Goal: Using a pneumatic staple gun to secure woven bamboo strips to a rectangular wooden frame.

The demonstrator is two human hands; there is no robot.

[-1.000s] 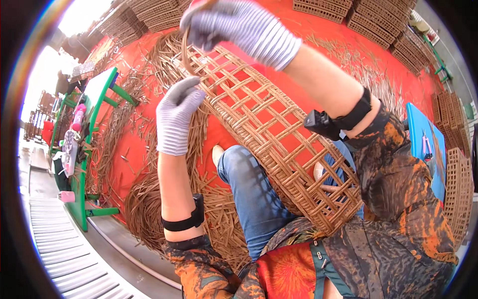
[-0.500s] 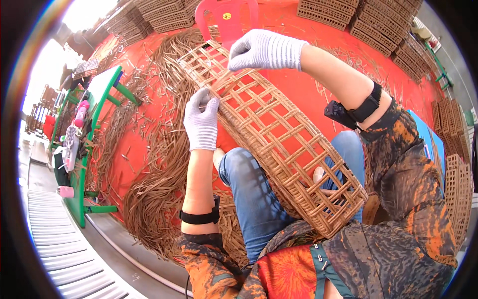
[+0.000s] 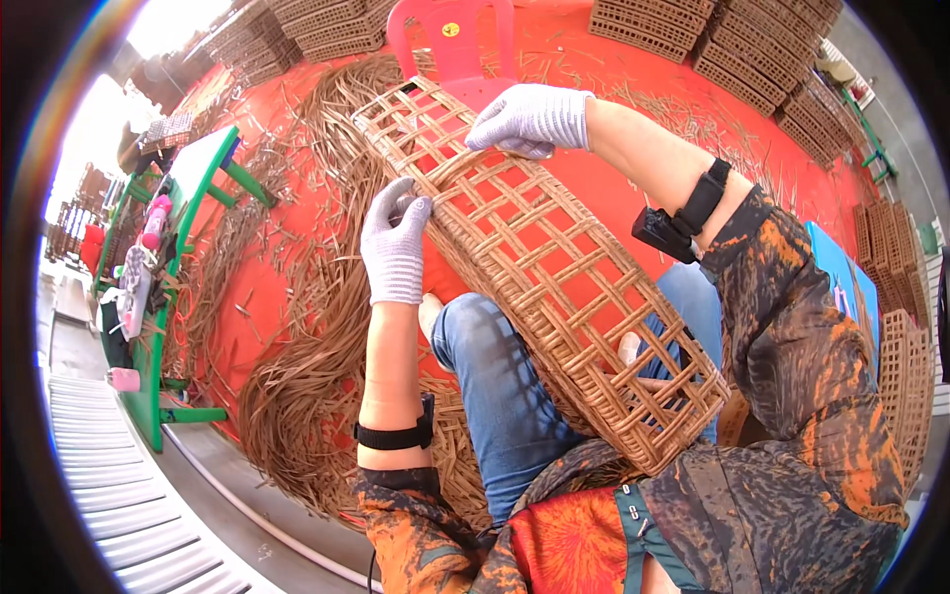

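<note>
So, a long woven basket with an open lattice is propped at a slant over the jean-clad legs, near end by the belly, far end pointing up and to the left. The left grip, gloved in striped grey-white, is curled closed on the basket's left edge. A thin brown strip is pinched pretty tightly in the right grip, just over the lattice; the strip's far end can't really be made out. Loads of loose strips are heaped left of the basket on the red floor. A pink chair is parked just past the far end, a green-framed worktop is seen off left, and more baskets are stacked at the back.
</note>
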